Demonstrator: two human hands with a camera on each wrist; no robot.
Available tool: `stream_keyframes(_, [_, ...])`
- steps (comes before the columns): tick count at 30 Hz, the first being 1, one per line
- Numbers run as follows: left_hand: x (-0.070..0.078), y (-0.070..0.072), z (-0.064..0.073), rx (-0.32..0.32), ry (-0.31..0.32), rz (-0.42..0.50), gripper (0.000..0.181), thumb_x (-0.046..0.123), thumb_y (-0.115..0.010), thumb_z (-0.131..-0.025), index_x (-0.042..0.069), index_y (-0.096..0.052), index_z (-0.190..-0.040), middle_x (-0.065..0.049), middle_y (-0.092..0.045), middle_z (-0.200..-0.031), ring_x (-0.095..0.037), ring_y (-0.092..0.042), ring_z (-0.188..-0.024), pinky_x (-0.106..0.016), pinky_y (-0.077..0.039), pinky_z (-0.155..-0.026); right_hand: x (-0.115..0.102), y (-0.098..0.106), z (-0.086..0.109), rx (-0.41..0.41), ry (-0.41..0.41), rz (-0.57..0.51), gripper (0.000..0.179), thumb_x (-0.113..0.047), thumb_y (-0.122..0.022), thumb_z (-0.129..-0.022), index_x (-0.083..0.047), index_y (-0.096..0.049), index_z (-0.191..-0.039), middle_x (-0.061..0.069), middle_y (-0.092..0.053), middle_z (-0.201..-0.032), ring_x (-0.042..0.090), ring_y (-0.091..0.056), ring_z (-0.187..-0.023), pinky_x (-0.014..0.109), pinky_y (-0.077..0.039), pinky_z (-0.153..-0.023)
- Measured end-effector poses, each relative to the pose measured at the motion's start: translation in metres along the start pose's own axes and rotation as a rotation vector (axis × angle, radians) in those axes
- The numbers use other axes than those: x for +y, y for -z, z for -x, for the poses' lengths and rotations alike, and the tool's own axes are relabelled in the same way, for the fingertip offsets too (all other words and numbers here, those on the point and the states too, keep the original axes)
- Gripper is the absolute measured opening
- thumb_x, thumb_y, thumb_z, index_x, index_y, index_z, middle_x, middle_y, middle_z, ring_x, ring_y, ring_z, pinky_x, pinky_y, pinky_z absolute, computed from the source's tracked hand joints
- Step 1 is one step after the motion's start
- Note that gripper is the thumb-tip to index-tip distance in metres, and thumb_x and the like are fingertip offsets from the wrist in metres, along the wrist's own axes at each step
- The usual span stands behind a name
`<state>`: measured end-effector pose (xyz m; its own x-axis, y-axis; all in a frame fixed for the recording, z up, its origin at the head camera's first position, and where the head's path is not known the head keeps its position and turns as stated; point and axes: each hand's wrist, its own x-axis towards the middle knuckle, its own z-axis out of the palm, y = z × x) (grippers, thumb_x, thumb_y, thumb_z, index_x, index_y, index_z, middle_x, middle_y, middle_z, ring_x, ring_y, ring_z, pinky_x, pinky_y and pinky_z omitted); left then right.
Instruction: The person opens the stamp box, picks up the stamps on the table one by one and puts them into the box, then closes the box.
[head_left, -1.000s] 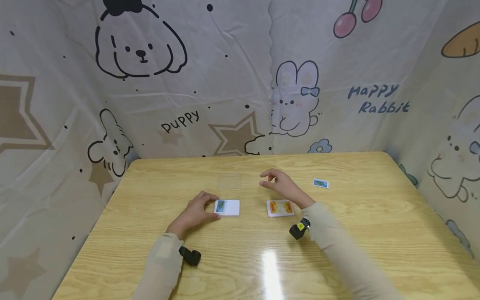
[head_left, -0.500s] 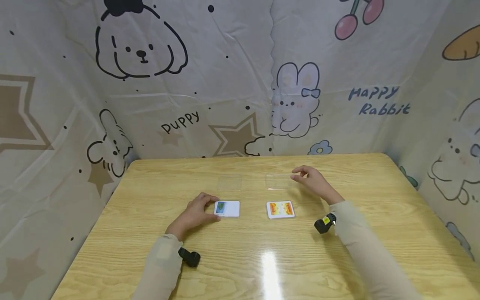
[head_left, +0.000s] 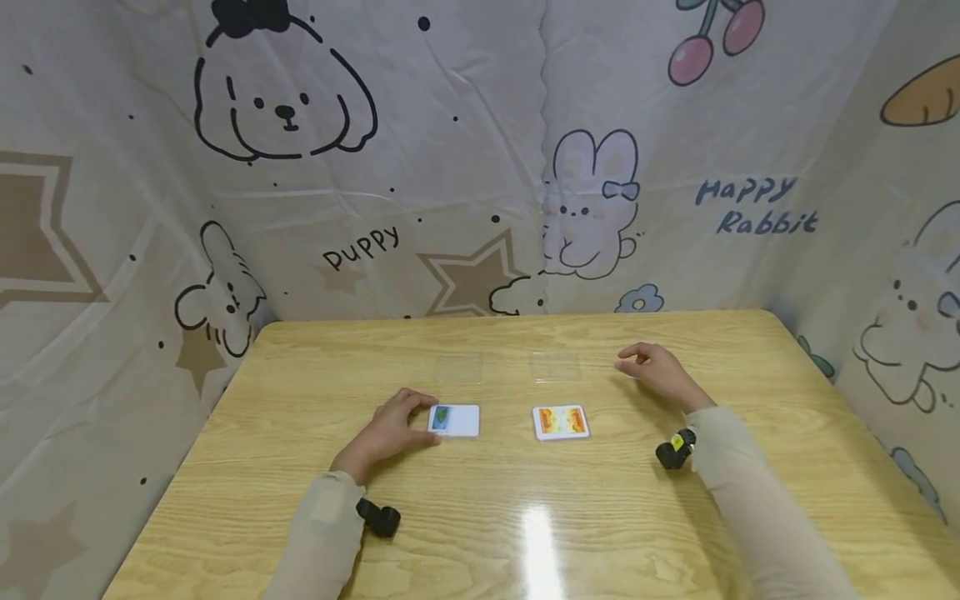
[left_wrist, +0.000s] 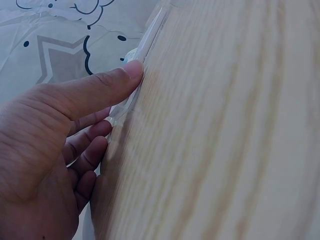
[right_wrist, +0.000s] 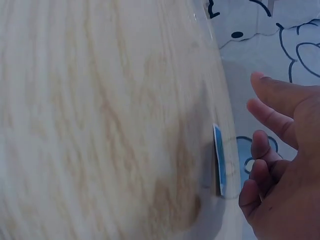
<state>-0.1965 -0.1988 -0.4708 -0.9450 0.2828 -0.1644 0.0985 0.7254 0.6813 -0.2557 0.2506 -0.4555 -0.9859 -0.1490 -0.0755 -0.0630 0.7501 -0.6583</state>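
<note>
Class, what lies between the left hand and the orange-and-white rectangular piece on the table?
In the head view: the white rectangular piece with a blue-green picture, then bare wooden tabletop.

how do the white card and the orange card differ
The white card has a blue picture at one end; the orange card has orange at both ends. The left hand holds the white card; no hand touches the orange card. Both lie flat.
</note>
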Motion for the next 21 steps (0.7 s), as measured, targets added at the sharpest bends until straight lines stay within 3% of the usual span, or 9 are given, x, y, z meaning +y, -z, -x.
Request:
stream_keyframes(3, [0.001,0.0,0.001,-0.003,0.002,0.011,0.059,0.033,-0.081,-0.078,0.023,-0.058,-0.131,0.002,-0.053,-0.125,-0.021,-0.05,-0.113,-0.045,-0.043,-0.099,0.005,0.001,0.001,0.0,0.008,0.02,0.042,-0.029,-0.06,-0.096,0.002,-0.059,-0.124,0.023,-0.059,-0.11,0.028,-0.052,-0.09,0.031,-0.041,-0.071])
stream_keyframes(10, [0.001,0.0,0.001,0.003,0.012,0.002,0.058,0.034,-0.081,-0.077,0.024,-0.059,-0.13,0.003,-0.053,-0.124,-0.019,-0.049,-0.111,-0.044,-0.043,-0.097,0.016,0.005,0.003,0.03,0.037,0.091,0.043,-0.029,-0.062,-0.094,0.001,-0.061,-0.125,0.028,-0.061,-0.117,0.036,-0.056,-0.102,0.047,-0.046,-0.086])
stream_keyframes(17, [-0.001,-0.002,0.0,0.0,0.003,-0.014,0.058,0.035,-0.081,-0.077,0.024,-0.059,-0.13,0.004,-0.053,-0.123,-0.018,-0.048,-0.109,-0.044,-0.041,-0.096,0.028,0.012,0.003,0.011,0.003,0.131,0.047,-0.031,-0.062,-0.094,0.003,-0.059,-0.127,0.028,-0.061,-0.118,0.039,-0.054,-0.105,0.052,-0.043,-0.089])
stream_keyframes(21, [-0.002,-0.001,-0.001,0.005,0.004,-0.017,0.058,0.036,-0.081,-0.077,0.025,-0.059,-0.13,0.005,-0.053,-0.122,-0.018,-0.048,-0.109,-0.044,-0.042,-0.095,0.031,0.016,0.002,-0.009,-0.015,0.141,0.047,-0.03,-0.064,-0.092,0.002,-0.06,-0.126,0.025,-0.059,-0.11,0.037,-0.049,-0.098,0.047,-0.039,-0.083])
